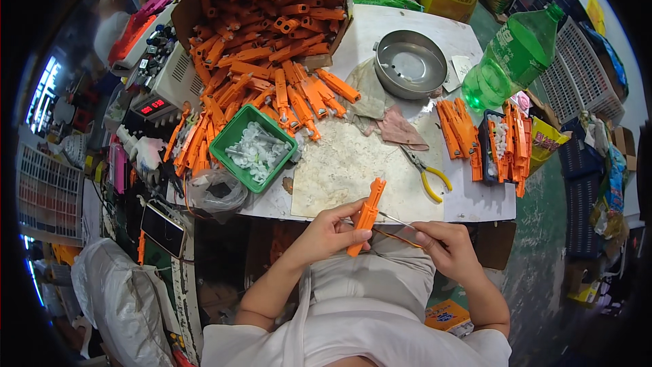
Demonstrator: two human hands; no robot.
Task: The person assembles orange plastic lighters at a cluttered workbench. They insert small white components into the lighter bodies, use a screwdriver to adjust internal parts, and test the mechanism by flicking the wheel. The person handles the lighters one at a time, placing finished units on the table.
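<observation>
My left hand grips a long orange plastic part upright, its thumb and fingers closed round the lower half. From the right, my right hand pinches a thin metal tool, whose tip reaches the side of the orange part. A thin orange-brown strip also runs from those fingers towards the part; I cannot tell whether it belongs to the tool. Both hands are over my lap, just off the table's front edge. Beyond them lie pliers with yellow handles.
A carton of similar orange parts spills onto the table at the back left. A green tray holds small translucent pieces. Farther back are a metal bowl, rags and a green bottle. More orange parts lie at right.
</observation>
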